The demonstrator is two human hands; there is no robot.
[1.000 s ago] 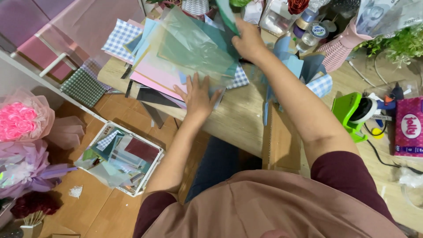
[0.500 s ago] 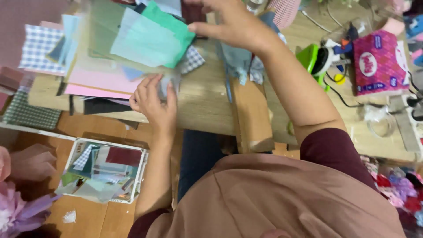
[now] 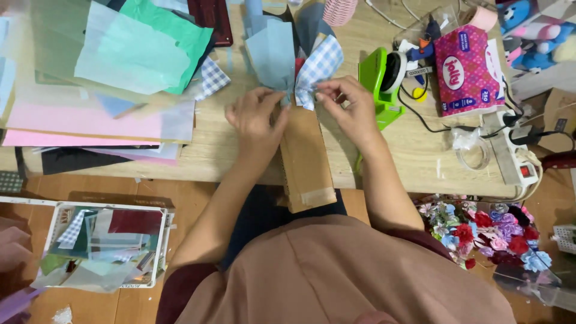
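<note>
Your left hand pinches the plain blue paper and your right hand the checked blue paper, at bench centre. A cardboard strip lies under them; green tape dispenser at 3 o'clock, paper stack at 9.

1. Both forearms reach away from the body toward the far side, bare from the dark red sleeves down, and angle inward so the hands nearly meet at the middle.
2. The left hand lies back up, its fingers curled and its fingertips pinched together at the far right corner of the hand.
3. The right hand mirrors it, knuckles up, with thumb and forefinger pinched at its far left edge, near the left hand's fingertips.
</note>
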